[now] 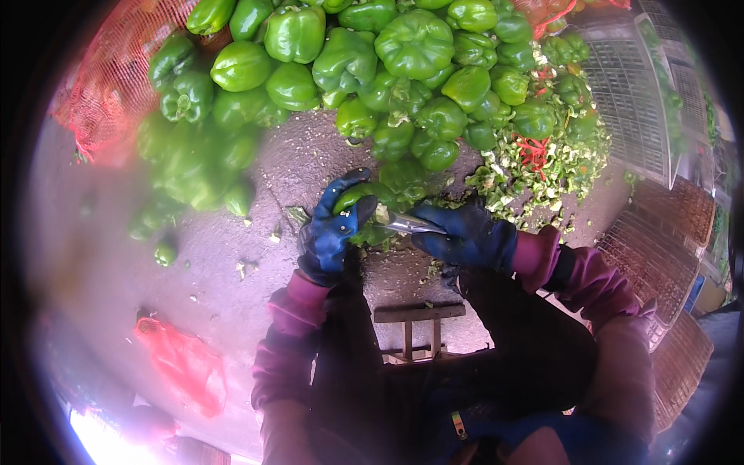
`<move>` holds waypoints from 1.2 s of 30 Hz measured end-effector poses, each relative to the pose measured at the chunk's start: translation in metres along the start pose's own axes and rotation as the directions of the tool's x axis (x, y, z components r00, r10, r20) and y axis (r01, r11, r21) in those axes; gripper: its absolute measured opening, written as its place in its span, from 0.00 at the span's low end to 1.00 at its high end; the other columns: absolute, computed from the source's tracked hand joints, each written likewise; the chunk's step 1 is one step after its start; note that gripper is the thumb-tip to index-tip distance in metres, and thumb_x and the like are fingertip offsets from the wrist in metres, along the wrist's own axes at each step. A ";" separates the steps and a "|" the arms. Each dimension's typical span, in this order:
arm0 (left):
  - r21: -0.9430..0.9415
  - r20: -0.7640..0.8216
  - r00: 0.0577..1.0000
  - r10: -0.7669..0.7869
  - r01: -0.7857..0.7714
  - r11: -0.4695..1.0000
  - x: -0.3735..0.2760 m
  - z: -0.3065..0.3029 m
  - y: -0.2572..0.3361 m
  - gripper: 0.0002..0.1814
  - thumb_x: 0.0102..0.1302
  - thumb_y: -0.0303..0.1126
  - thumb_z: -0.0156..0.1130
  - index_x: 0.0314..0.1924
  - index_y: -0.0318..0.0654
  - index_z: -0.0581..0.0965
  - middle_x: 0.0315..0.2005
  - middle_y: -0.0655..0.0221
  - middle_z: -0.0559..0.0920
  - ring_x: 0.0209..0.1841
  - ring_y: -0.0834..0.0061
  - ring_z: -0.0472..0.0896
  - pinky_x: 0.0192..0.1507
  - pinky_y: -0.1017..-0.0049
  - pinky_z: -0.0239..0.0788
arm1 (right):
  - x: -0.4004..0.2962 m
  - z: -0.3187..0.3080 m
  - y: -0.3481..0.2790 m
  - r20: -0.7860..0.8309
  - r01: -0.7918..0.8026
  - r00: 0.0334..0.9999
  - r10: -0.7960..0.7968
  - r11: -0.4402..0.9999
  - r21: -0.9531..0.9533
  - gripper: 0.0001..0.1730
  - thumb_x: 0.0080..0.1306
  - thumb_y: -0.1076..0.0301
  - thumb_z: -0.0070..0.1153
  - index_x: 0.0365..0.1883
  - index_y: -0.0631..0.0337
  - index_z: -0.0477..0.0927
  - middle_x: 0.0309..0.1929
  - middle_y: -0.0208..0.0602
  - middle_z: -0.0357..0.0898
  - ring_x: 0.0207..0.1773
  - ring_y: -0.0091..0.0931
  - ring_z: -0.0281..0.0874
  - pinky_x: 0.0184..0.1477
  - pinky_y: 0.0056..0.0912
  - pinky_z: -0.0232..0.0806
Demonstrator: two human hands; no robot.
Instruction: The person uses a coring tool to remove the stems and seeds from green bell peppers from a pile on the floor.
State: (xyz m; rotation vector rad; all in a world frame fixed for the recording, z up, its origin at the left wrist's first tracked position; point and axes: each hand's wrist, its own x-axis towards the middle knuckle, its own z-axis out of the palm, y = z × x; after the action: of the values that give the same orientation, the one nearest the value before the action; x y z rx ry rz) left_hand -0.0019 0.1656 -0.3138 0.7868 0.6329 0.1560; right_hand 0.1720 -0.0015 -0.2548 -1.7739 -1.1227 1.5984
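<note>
My left hand (334, 232), in a blue and black work glove, holds a green bell pepper (361, 195) with its fingers and thumb around it. My right hand (465, 232), gloved alike, grips a small metal cutting tool (410, 224), whose exact kind I cannot tell. The tool's tip is at the pale stem end of the pepper. Beyond my hands lies a big heap of green bell peppers (414, 43). A second group of green peppers (197, 165), blurred, lies on the ground at the left. Trimmed stems and scraps (523, 192) are piled to the right.
A full red mesh sack (116, 81) stands at the upper left; another red mesh bag (183, 366) lies flat at the lower left. Plastic crates (651, 256) line the right side, with pale crates (630, 93) behind. A wooden stool (419, 314) is between my legs.
</note>
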 end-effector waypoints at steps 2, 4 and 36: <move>-0.007 -0.002 1.000 -0.030 0.030 1.000 -0.001 0.001 -0.001 0.23 0.65 0.22 0.59 0.60 0.33 0.71 0.53 0.65 0.77 0.56 0.74 0.75 0.59 0.75 0.67 | -0.006 0.004 0.001 0.012 -0.025 1.000 0.025 1.000 0.017 0.24 0.70 0.57 0.53 0.63 0.54 0.70 0.33 0.37 0.79 0.34 0.28 0.80 0.38 0.34 0.72; 0.017 0.007 1.000 0.013 -0.013 1.000 -0.003 -0.003 -0.005 0.23 0.65 0.23 0.59 0.60 0.33 0.71 0.53 0.65 0.77 0.55 0.74 0.75 0.59 0.74 0.67 | -0.007 0.009 0.004 0.010 -0.009 1.000 0.008 0.996 0.089 0.25 0.71 0.57 0.52 0.65 0.54 0.68 0.33 0.33 0.79 0.35 0.22 0.78 0.40 0.31 0.71; -0.253 -0.074 0.980 0.182 -0.195 0.947 0.023 0.023 -0.009 0.44 0.61 0.54 0.63 0.69 0.35 0.61 0.60 0.61 0.73 0.58 0.66 0.76 0.62 0.66 0.68 | -0.027 -0.048 -0.065 -0.222 0.009 0.972 -0.074 0.961 -0.278 0.14 0.66 0.63 0.56 0.48 0.56 0.74 0.29 0.46 0.81 0.31 0.42 0.82 0.32 0.41 0.72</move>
State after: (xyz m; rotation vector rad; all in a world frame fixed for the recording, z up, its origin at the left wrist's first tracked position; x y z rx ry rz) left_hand 0.0293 0.1539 -0.3191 0.5895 0.5690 0.4271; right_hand 0.2037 0.0190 -0.1784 -2.0366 -1.3080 1.2174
